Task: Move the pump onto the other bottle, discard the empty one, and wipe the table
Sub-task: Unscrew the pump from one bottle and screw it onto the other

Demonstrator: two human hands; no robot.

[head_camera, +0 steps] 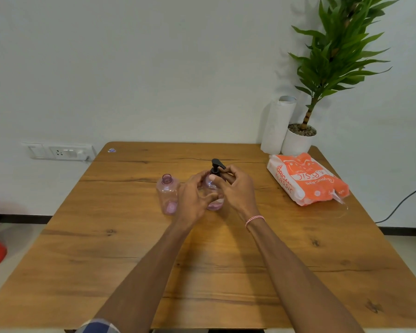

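holding the clear pink plastic bottle [213, 188] near the middle of the brown wooden table [226, 260], my left hand [193, 200] wraps its body while my right hand [238, 188] pinches the black pump [217, 167] at its neck. just to the left stands a second clear pink bottle, uncapped [168, 194], apart from both hands.
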